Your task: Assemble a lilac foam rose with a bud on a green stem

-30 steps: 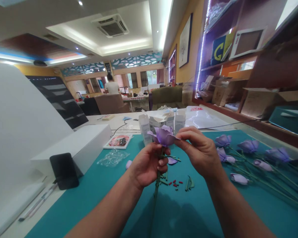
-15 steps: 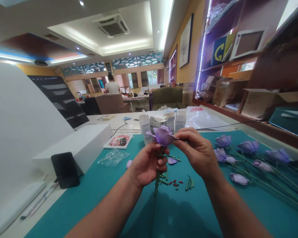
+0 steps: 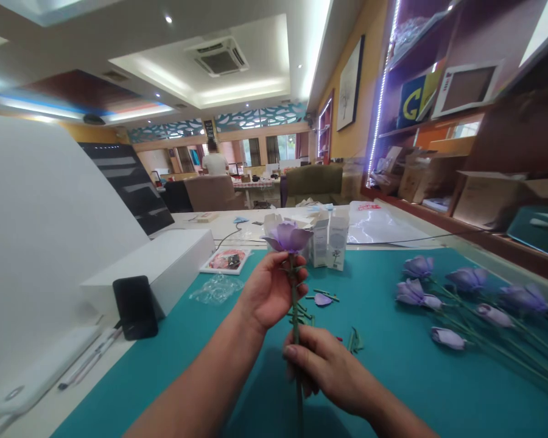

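A purple artificial flower stands upright in front of me on a long green stem. Just below the bloom, my left hand has its fingers around the stem. Lower down, my right hand is closed on the same stem between thumb and fingers. Behind the stem lie a loose purple petal and several cut green stem pieces. More purple flowers and buds with long stems lie at the right.
A teal mat covers the table. Small white boxes stand behind the flower. At left are a crumpled plastic wrapper, a framed picture, a black phone and a white box. A person is in the background.
My right hand has left the petal edge and moved down onto the lower stem. The flower has shifted slightly left and up in my left hand. The view has tilted a little.
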Action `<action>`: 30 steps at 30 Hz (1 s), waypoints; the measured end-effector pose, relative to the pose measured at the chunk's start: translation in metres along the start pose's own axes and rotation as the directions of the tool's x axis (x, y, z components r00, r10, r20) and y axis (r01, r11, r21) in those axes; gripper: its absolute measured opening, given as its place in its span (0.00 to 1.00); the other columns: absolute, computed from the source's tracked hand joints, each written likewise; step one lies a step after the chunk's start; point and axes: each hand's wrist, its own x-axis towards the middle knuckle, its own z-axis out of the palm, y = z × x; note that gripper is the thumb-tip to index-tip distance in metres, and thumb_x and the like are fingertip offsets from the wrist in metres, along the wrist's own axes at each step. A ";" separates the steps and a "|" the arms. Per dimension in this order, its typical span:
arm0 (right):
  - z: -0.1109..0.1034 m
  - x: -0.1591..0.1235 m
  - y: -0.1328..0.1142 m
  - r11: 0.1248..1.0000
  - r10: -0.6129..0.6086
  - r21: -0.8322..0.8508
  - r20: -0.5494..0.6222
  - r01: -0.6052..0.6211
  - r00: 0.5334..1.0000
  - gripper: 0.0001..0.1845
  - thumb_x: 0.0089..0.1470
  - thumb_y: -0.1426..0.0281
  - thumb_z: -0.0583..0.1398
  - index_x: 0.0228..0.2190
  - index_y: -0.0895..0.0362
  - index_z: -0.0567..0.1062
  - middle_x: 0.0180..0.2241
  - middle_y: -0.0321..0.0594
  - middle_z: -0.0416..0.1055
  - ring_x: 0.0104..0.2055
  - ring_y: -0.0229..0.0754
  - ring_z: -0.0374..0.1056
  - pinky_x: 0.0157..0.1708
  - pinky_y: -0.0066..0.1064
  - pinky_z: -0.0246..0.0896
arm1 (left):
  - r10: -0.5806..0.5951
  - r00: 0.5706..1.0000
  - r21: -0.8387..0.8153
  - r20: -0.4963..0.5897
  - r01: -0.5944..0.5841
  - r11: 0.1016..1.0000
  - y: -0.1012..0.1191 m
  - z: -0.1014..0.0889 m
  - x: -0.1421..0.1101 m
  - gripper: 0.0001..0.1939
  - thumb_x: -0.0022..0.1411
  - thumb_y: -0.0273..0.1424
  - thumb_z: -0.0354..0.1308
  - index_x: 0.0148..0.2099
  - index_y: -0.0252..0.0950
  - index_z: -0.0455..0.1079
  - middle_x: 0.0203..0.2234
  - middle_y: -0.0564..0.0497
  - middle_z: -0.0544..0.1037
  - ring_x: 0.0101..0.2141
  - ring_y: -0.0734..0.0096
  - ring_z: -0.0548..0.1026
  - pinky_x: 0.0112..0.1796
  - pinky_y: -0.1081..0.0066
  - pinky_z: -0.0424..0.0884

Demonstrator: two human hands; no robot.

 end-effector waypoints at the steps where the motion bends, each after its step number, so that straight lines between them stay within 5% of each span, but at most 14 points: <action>1: -0.001 0.000 -0.001 1.000 -0.005 0.004 0.000 0.005 1.000 0.09 0.54 0.65 0.55 0.26 0.57 0.67 0.23 0.36 0.70 0.20 0.32 0.63 0.21 0.24 0.56 | 0.006 1.000 0.005 -0.011 -0.006 1.000 0.000 0.001 -0.002 0.10 0.61 0.26 0.51 0.29 0.31 0.71 0.24 0.51 0.76 0.23 0.72 0.74 0.26 0.69 0.66; 12: -0.002 -0.009 -0.008 0.998 -0.048 0.034 0.042 0.046 0.998 0.14 0.55 0.59 0.55 0.29 0.57 0.66 0.22 0.34 0.68 0.20 0.31 0.60 0.21 0.24 0.54 | 0.053 0.987 0.087 0.151 -0.066 0.994 0.005 -0.001 -0.012 0.10 0.60 0.34 0.54 0.33 0.35 0.75 0.38 0.48 0.80 0.42 0.59 0.76 0.36 0.63 0.69; 30: 0.004 -0.010 -0.011 0.997 -0.070 0.034 0.044 0.069 0.997 0.17 0.55 0.55 0.55 0.29 0.58 0.67 0.22 0.35 0.67 0.19 0.32 0.59 0.21 0.26 0.54 | 0.062 0.995 -0.032 0.071 -0.060 0.998 0.005 0.007 -0.017 0.10 0.59 0.27 0.53 0.27 0.33 0.73 0.28 0.50 0.80 0.32 0.69 0.77 0.30 0.69 0.69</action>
